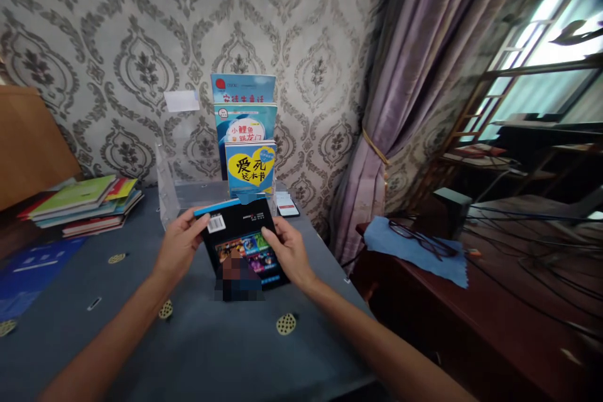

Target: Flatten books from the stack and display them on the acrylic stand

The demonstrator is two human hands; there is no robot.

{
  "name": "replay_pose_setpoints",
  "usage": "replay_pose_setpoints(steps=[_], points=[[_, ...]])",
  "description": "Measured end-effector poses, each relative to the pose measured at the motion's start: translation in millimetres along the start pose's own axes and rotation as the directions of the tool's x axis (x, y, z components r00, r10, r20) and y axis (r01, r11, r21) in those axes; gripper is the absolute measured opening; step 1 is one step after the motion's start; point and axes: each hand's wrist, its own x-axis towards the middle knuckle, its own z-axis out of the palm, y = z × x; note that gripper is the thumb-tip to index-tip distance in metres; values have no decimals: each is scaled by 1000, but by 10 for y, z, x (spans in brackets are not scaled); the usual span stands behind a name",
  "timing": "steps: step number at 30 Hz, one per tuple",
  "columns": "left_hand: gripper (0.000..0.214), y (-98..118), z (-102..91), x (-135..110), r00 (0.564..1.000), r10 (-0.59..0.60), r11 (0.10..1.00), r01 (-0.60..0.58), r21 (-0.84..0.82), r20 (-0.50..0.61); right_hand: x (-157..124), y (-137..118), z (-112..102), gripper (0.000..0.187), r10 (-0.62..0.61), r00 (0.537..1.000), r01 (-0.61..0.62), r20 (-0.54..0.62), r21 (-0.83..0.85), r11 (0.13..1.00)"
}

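Note:
A black book (235,223) with a barcode and small colour pictures is held tilted above the table, its lower part blurred out. My left hand (181,242) grips its left edge, thumb near the barcode. At the right edge, my right hand (291,251) pinches it with the thumb on the cover. Just behind it, a blue book with a yellow heart (251,166) stands upright in front of a teal book (245,119) and a taller light-blue book (242,85). These sit in a clear stand (167,185), whose left part looks see-through.
Several books lie stacked (94,204) on the left of the grey-blue table (198,352), near a blue booklet (32,279). A phone (286,204) lies right of the standing books. To the right, glasses (421,240) rest on a blue cloth (386,240) beside cables.

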Motion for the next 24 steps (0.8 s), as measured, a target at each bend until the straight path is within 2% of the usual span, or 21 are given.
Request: replay_pose_setpoints(steps=[3, 6, 10, 12, 17, 24], points=[[56, -186, 105, -9, 995, 21, 999, -18, -28, 95, 50, 74, -5, 27, -84, 991, 77, -108, -64, 995], [62, -551, 125, -107, 976, -58, 993, 35, 110, 211, -15, 236, -53, 26, -81, 976, 62, -202, -97, 993], [63, -926, 105, -238, 964, -27, 963, -46, 267, 263, -152, 392, -121, 25, -51, 976, 19, -209, -153, 988], [60, -982, 96, -261, 964, -8, 952, -74, 298, 266, -188, 415, -135, 25, -45, 982, 12, -185, -174, 985], [54, -943, 80, -269, 959, -3, 933, -100, 346, 284, -197, 389, -150, 23, -43, 984, 4, -171, -218, 976], [62, -944, 34, -261, 952, -49, 919, -76, 387, 303, -165, 323, -220, 25, -34, 991, -12, -132, -331, 944]])
